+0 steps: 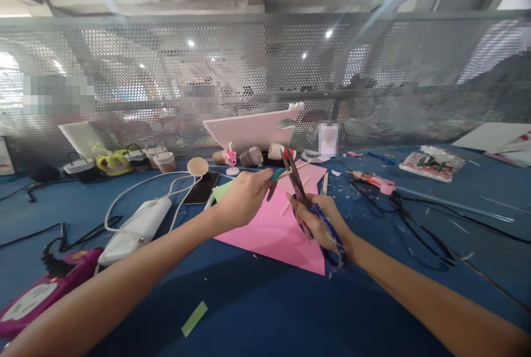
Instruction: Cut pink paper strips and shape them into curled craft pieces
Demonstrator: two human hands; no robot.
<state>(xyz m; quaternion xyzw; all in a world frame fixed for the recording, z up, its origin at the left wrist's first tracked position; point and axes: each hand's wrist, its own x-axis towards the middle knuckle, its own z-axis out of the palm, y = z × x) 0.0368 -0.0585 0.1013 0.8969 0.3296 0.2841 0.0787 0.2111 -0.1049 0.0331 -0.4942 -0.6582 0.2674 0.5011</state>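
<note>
Closest to me there's a little green paper strip (194, 319) lying on the blue tabletop (257, 318), with both forearms reaching in over it. On the near left sits a magenta plug block (39, 290), a black plug stuck in it, and just past that a long white box (136, 229) with white cable looping around it.

Middle of the table is where it's at. The right hand (329, 221) is wrapped around the blue handles of some scissors (296, 181), blades aimed away. The left hand (244, 197) is pinching a thin pale stick (306, 164) plus a small teal bit (277, 174) at the fingertips. Hands are apart but near each other, and the stick crosses the blades; can't tell from here if it's actually between them. All of this is over a pink sheet (269, 241), which has more thin sticks on it.

Left of the sheet there's a dark phone (202, 188). Off to the right, a pink glue gun (377, 181) with black cable, tiny scraps all around, and beyond it a red-and-white block (431, 164).

Far side: a yellow cup-like thing (112, 163), a pink figurine (230, 158), a white foam board (253, 127) leaning up, then the perforated metal screen (249, 58).
</note>
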